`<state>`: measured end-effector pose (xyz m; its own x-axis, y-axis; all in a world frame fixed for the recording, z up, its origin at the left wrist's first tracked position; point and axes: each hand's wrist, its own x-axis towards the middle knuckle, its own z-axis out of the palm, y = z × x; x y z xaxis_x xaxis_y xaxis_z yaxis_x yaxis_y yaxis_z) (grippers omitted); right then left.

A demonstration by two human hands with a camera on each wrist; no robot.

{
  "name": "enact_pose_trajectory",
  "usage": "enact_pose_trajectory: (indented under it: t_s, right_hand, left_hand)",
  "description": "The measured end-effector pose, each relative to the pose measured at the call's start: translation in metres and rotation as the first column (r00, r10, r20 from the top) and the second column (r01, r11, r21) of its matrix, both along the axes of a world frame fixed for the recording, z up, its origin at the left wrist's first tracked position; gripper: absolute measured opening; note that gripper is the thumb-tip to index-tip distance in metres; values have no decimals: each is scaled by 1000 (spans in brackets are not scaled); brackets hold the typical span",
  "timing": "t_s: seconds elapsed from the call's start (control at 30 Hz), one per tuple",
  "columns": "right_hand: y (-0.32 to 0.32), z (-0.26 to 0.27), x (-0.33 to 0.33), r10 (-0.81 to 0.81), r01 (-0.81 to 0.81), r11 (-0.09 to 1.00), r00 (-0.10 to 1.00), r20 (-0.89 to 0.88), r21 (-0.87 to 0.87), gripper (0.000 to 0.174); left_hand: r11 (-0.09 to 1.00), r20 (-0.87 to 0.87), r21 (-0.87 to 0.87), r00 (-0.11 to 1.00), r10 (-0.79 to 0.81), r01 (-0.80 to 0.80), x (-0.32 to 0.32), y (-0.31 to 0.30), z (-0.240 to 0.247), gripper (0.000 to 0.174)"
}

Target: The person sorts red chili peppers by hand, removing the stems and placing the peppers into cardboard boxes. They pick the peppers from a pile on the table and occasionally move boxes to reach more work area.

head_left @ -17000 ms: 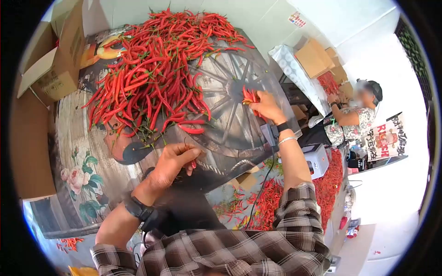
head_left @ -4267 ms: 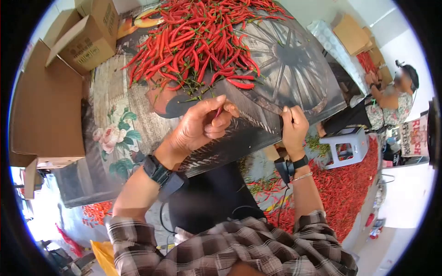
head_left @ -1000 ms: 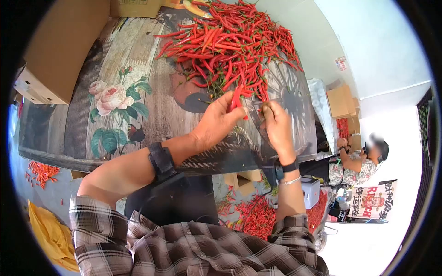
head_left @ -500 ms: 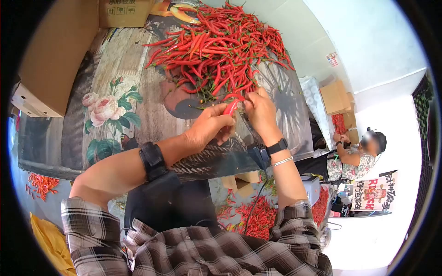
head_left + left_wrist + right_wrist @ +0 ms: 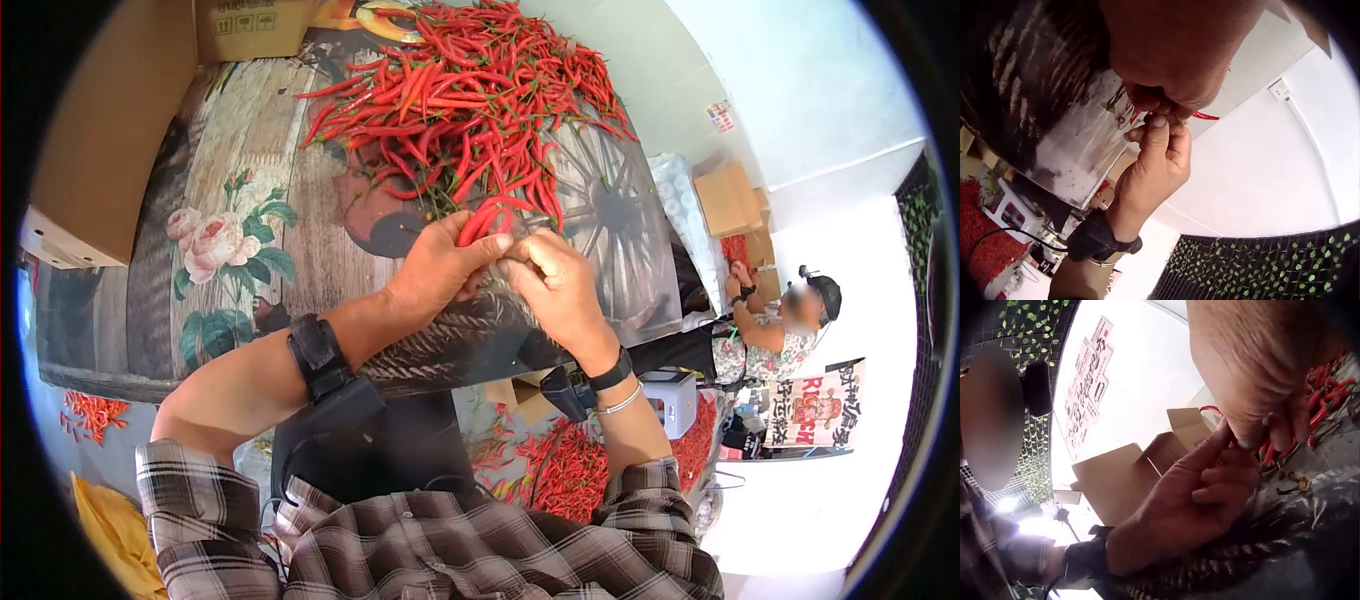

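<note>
Red chili peppers (image 5: 478, 226) stick up out of my left hand (image 5: 436, 270), which grips them between thumb and fingers above the front part of the table. My right hand (image 5: 562, 292) meets it there, thumb and forefinger pinching at the end of a chili by the left thumb. In the left wrist view, a red chili tip (image 5: 1206, 116) pokes out past the joined fingertips; the rest is hidden by the hands. Just beyond both hands, a big heap of red chilies (image 5: 500, 95) with green stems covers the far part of the table.
The table (image 5: 330, 200) has a printed cover with roses and a wheel. Cardboard boxes (image 5: 120, 120) stand at its left. More chilies (image 5: 570, 470) lie on the floor below, near a white stool (image 5: 672, 400). Another person (image 5: 775, 320) works at the right.
Over the last second, both hands have stayed together with chilies in the left, while the right fingers shifted slightly left and lower, against the left thumb. Earlier, the hands were farther apart.
</note>
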<state>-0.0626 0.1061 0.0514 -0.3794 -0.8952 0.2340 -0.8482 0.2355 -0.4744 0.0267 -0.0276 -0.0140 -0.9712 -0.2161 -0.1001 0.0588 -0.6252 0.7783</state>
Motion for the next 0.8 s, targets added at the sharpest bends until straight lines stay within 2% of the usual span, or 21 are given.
enact_pose_trajectory:
  t_s: [0.07, 0.13, 0.17, 0.27, 0.37, 0.4, 0.43, 0.47, 0.5, 0.53, 0.57, 0.6, 0.67, 0.7, 0.77, 0.8]
  right_hand:
    - [3, -2, 2, -147, 145, 989, 948, 281, 29, 8]
    - [4, -9, -2, -172, 177, 984, 924, 342, 18, 8]
    - [5, -13, -7, -193, 207, 978, 895, 402, 7, 8]
    - [2, -18, -15, -222, 254, 967, 879, 422, -19, 8]
    - [8, -17, -36, -313, 397, 915, 806, 502, -68, 11]
    - [12, -16, -45, -336, 401, 915, 819, 465, -46, 13]
    - [13, -8, -48, -397, 403, 913, 846, 357, 59, 13]
    - [14, -2, -49, -446, 417, 894, 862, 242, 164, 14]
    - [14, -7, -56, -448, 417, 893, 859, 249, 171, 14]
    - [12, -14, -65, -294, 294, 956, 956, -4, 22, 14]
    - [12, -19, -74, -146, 126, 988, 948, -281, -88, 15]
    - [7, -16, -71, -148, 128, 988, 948, -281, -89, 15]
    - [-7, -16, -61, -276, 280, 960, 932, -233, -18, 12]
    - [-10, -21, -64, -270, 273, 962, 937, -224, -17, 12]
    - [-12, -32, -73, -267, 281, 959, 881, -391, -21, 8]
    - [-12, -28, -71, -263, 276, 961, 882, -390, -23, 8]
  left_hand:
    - [998, 8, -62, 1000, 28, -27, 0, 3, 0, 26]
    - [948, -29, -279, 989, 148, -150, -2, 8, -3, 23]
    - [948, -36, -280, 989, 147, -151, -4, 10, -4, 23]
    - [937, -43, -288, 980, 194, -198, -4, 11, -5, 23]
    - [934, -130, -226, 959, 253, -278, 1, 7, -1, 27]
    - [962, -53, -179, 979, 198, -205, 6, 3, 5, 26]
    - [984, 24, -121, 991, 134, -130, 9, 2, 7, 26]
    - [984, 32, -118, 990, 135, -130, 10, 2, 8, 26]
    - [993, 18, -81, 996, 89, -87, 9, 3, 8, 25]
    - [998, -3, -48, 999, 43, -43, 7, 3, 8, 24]
    - [999, -17, -33, 999, 36, -36, 6, 3, 9, 22]
    - [999, -17, -35, 999, 34, -35, 4, 3, 8, 22]
    - [1000, -6, -17, 1000, 7, -7, 3, 1, 5, 20]
    - [1000, 3, -18, 1000, 14, -14, 3, 0, 2, 20]
    - [1000, -41, 26, 999, 7, -6, 0, -1, -1, 20]
    - [1000, -40, 25, 999, 13, -12, -2, -2, 0, 20]
